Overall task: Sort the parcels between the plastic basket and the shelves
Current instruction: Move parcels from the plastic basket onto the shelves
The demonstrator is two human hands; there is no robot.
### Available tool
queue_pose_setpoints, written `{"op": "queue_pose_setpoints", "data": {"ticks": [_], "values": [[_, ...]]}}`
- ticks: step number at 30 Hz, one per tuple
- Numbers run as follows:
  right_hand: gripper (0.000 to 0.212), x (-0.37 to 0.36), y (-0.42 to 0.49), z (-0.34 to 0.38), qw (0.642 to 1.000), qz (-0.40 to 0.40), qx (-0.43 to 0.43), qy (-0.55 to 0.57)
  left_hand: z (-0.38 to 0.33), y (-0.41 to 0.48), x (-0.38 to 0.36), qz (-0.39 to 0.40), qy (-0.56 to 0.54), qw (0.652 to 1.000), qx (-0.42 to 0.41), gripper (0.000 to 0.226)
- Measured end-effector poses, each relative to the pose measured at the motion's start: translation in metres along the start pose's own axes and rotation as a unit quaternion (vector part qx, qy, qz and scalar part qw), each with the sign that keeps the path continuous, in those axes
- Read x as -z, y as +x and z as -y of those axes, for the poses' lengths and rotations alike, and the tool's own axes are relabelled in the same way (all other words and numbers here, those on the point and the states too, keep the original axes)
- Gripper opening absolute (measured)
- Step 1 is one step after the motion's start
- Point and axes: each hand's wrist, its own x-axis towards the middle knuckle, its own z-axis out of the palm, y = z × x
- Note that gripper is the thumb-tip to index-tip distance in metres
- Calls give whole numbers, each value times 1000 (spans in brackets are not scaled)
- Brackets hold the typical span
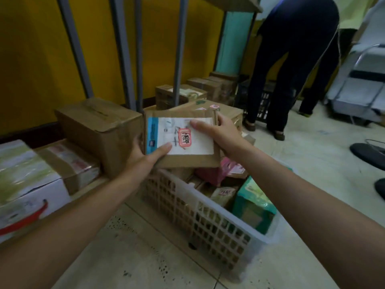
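A flat brown parcel (187,161) is held just above the far end of the white basket (204,222), label up. The left hand (143,158) pinches its near left corner, thumb on top and fingers hidden below; the right hand (218,132) grips its right edge, thumb on the label, fingers curled round the side. A big brown box (100,126) sits just left of the basket.
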Motion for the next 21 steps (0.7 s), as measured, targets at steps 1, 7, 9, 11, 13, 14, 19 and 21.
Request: {"op": "queue_pose_setpoints", "data": {"ticks": [1,7,9,11,13,14,19,21], "values": [[25,4,1,-2,1000,-25,1,12,1,0,-8,10,-8,1000,5,100],[42,7,25,6,973,-73,81,-203,-18,25,2,-48,-91,994,46,28],[37,2,33,9,963,-19,101,-250,-21,33,13,-74,-78,993,48,31],[34,-4,45,8,958,20,115,-262,-21,41,21,-120,-65,991,12,41],[30,-15,61,5,956,-25,131,-263,-13,44,21,-173,-61,982,-33,48],[27,-21,68,3,953,-63,130,-265,-6,41,18,-189,-39,980,-55,50],[26,-52,89,-14,905,-92,126,-395,60,21,-10,-120,330,921,-172,67],[25,-58,96,-14,863,-41,146,-483,71,26,-3,-65,384,905,-170,67]]}}
